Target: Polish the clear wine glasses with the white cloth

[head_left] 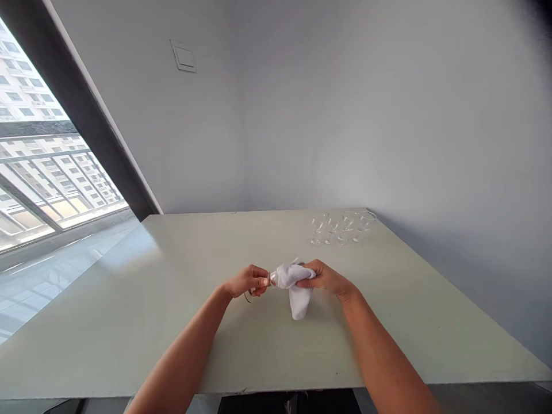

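Note:
My left hand (249,282) is closed on the stem of a clear wine glass (272,279), which lies sideways above the table with its foot toward the left. A white cloth (297,282) covers most of the glass's bowl. Pinched in my right hand (322,278) is the cloth, wrapped about the bowl end, and one end of it hangs down. The bowl itself is largely hidden under the cloth.
Several clear stemmed glasses (332,227) stand upright together at the table's back right. The pale table (172,322) meets grey walls behind, with a light switch (185,57) above. A window is at the left.

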The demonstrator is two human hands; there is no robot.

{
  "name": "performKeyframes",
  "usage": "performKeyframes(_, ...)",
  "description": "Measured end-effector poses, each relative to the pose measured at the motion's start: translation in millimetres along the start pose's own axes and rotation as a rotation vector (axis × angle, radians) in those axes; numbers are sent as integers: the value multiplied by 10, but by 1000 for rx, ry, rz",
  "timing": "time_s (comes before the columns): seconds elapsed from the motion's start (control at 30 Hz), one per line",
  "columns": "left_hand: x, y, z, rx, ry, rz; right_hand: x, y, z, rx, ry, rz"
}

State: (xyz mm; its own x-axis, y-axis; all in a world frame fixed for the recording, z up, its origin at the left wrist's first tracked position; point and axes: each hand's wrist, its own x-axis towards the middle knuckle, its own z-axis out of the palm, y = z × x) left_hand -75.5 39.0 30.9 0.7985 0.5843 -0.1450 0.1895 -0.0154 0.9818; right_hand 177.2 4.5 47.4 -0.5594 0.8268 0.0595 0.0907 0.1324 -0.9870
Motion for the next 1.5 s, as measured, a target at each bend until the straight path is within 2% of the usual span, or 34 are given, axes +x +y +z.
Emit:
performKeyframes(0.07,2,-14,-32,-1,97,-17,40,73,-58,38,175,-6)
performKeyframes(0.17,22,-36,-78,-32,304,-61,126,198,-116,27,593,-28)
performKeyframes(0.23,45,-58,-98,3,442,-109,173,246,-90,-120,855,-58)
performKeyframes(0.27,58,-72,-102,49,504,-135,190,254,-49,-234,918,-90)
performKeyframes(0.3,71,-87,-99,108,557,-162,204,251,10,-361,915,-143)
performKeyframes(0.33,83,-103,-90,174,603,-186,216,240,85,-486,846,-212)
performKeyframes(0.43,112,-142,-23,464,646,-202,254,193,357,-774,464,-431)
performKeyframes(0.5,129,-158,48,679,623,-162,284,169,515,-903,332,-485)
performKeyframes(0.57,147,-166,126,849,622,-110,311,155,616,-994,356,-468)
performKeyframes(0.67,165,-166,227,1023,664,-35,328,139,654,-1028,482,-377)
performKeyframes(0.77,163,-157,290,1125,655,70,324,142,583,-895,595,-248)
performKeyframes(0.83,157,-153,315,1131,619,132,318,167,486,-695,611,-142)
performKeyframes(0.97,176,-178,358,1063,593,149,306,256,268,-56,512,135)
performKeyframes(1.03,199,-201,381,1013,607,132,311,295,212,255,497,199)
performKeyframes(1.13,229,-229,415,927,637,91,349,341,227,586,615,200)
performKeyframes(1.23,247,-247,445,866,708,53,406,380,314,824,746,168)
performKeyframes(1.37,275,-285,496,800,803,43,449,390,460,997,710,99)
performKeyframes(1.5,307,-319,537,731,891,86,446,314,627,977,666,-8)
